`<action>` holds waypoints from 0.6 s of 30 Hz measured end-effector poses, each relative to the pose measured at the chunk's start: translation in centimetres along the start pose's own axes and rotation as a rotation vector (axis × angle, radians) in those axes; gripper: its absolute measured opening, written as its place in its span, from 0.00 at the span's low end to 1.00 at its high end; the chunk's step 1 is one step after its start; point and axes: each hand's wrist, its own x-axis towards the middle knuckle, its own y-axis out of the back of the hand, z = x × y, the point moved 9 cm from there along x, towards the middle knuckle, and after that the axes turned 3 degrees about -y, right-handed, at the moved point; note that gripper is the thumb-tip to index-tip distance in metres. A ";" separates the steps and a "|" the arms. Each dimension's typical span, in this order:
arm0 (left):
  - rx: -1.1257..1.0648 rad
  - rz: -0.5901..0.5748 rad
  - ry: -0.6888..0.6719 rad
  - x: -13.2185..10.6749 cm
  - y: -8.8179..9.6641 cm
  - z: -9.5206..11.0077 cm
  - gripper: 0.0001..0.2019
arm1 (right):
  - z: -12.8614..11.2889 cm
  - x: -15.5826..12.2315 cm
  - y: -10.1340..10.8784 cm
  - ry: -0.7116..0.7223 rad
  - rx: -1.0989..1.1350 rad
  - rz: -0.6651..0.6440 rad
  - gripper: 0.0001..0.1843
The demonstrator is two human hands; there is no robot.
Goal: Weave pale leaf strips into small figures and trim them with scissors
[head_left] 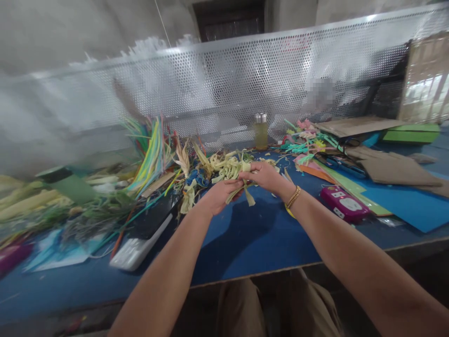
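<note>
Above the blue table, my two hands meet over a bundle of pale husk strips (249,195), with loose ends hanging below the fingers. My left hand (221,194) has its fingers curled around the lower side of the strips. From the right, my right hand (264,176) pinches them at the top, near a pale piece standing up between the fingers. Part of the bundle is hidden by the fingers. Just behind lies a pile of twisted, pale green husk (226,169). Dry husk leaves (183,159) and a blue tangle of cord (197,177) are to its left.
A lidded bottle (261,133) stands before the perforated metal panel (238,70). Left are colourful strips (154,152) and a black-and-white device (140,245). Right are a magenta device (343,203), blue paper (403,199) and cardboard (396,168). The table's front edge (252,277) is near my knees.
</note>
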 end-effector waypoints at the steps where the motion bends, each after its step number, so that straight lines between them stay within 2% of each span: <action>1: 0.015 0.018 0.000 0.0 0.1 0.0 0.15 | 0.2 -0.1 -0.1 -0.034 0.057 0.001 0.20; 4: 0.104 0.073 -0.010 0.0 0.6 0.2 0.16 | 0.8 -0.1 -0.2 -0.098 0.118 0.008 0.20; 8: 0.199 0.134 -0.016 -0.3 1.0 0.6 0.13 | 1.3 0.1 -0.1 -0.087 0.093 0.054 0.19; 13: 0.273 0.114 -0.014 -0.7 0.9 1.2 0.11 | 1.0 0.1 0.2 -0.046 0.129 0.099 0.17; 18: 0.297 0.091 -0.034 -0.7 0.7 1.4 0.09 | 0.8 0.0 0.4 -0.034 0.138 0.087 0.18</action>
